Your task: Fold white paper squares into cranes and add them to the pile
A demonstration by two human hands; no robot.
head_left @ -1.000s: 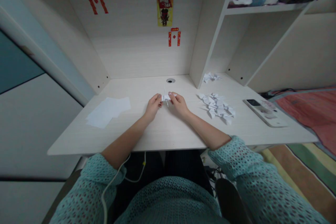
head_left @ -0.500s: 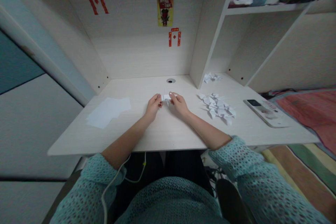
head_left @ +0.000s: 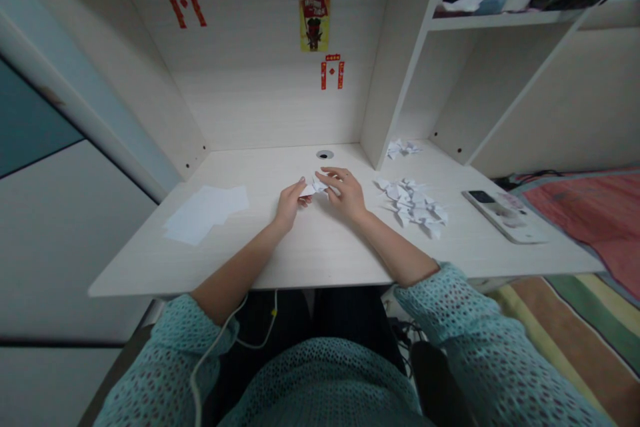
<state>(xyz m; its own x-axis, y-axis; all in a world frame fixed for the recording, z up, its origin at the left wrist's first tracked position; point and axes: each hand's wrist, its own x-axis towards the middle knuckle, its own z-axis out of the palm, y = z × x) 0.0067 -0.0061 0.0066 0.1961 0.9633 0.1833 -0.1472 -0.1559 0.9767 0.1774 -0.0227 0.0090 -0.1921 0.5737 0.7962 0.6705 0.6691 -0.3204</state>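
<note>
A small white folded paper piece (head_left: 314,187), with pointed corners, is between my two hands above the middle of the desk. My left hand (head_left: 290,203) pinches its left side between thumb and fingers. At the right side of the paper is my right hand (head_left: 345,190), its thumb and fingertips around that end and the other fingers loosely spread. Flat white paper sheets (head_left: 205,213) lie overlapping to the left. On the right lies a pile of folded white paper pieces (head_left: 415,205), with several like shapes.
More folded paper pieces (head_left: 403,148) lie at the back, beside the upright partition (head_left: 387,107). A phone (head_left: 503,217) rests near the desk's right side. A round cable hole (head_left: 325,155) is at the rear. A white cable (head_left: 205,360) hangs over my left sleeve.
The right hand's fingers have opened out and lifted around the paper. The folded paper has turned and now shows pointed corners instead of a narrow strip. My left hand keeps its pinch.
</note>
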